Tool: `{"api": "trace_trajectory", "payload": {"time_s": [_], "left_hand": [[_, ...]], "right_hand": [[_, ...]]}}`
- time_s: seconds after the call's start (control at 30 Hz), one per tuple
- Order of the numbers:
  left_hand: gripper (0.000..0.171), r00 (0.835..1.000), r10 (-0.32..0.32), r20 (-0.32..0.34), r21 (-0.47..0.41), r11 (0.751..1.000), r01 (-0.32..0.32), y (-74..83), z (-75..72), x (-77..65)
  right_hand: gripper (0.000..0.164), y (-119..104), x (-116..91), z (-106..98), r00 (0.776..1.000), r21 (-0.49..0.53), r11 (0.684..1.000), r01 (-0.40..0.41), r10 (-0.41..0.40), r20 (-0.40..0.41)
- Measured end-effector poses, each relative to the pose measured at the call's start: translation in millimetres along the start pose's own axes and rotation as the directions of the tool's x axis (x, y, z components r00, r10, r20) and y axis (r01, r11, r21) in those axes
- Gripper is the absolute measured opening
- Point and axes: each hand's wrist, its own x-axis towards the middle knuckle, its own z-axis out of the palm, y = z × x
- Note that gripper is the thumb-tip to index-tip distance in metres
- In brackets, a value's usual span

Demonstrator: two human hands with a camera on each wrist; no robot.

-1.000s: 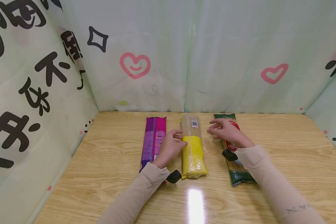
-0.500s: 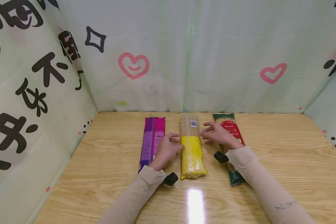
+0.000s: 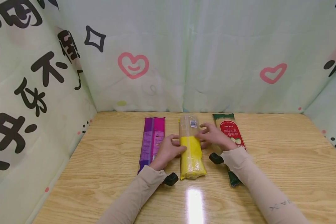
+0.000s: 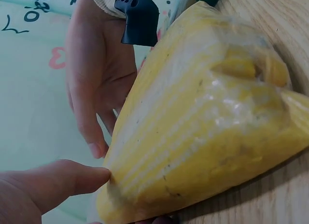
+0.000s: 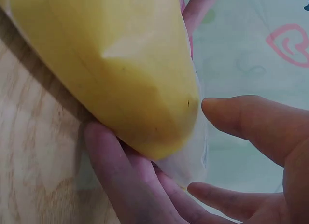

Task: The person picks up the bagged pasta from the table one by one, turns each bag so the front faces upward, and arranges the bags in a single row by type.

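Observation:
A long yellow-and-clear pasta packet (image 3: 192,160) lies lengthwise on the wooden table between both hands. From its left side my left hand (image 3: 168,151) holds it, thumb on the upper face and the other fingers low along the edge. In the left wrist view that thumb (image 4: 72,179) presses the yellow film. My right hand (image 3: 215,137) grips the opposite side; the right wrist view has its fingers (image 5: 113,161) tucked at the lower edge and the thumb (image 5: 241,119) at the top edge. Parts of the left fingers are hidden by the packet.
To the left lies a purple-and-magenta packet (image 3: 151,140), partly behind the left hand. A green-and-red spaghetti packet (image 3: 230,126) lies at right, partly covered by the right forearm. Printed curtains (image 3: 224,46) stand along the table's back and sides.
My right hand has moved left from over the green-and-red packet to the yellow one's right side. The left hand has shifted slightly and stayed at the left side.

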Motion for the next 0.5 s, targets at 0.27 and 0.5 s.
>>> {"api": "trace_trajectory", "payload": {"time_s": [0.27,0.5], "left_hand": [[0.052,1.000,0.000,0.015,-0.023,1.000,0.000,-1.3,4.1,0.9],[0.053,1.000,-0.008,0.013,-0.048,0.999,0.008,-3.1,5.1,3.3]], "right_hand": [[0.069,-1.3,0.0,4.7,1.000,-0.056,0.998,-0.023,0.022,-0.014],[0.068,-1.5,-0.3,7.3,0.999,-0.048,0.998,-0.030,0.029,-0.019]]}}
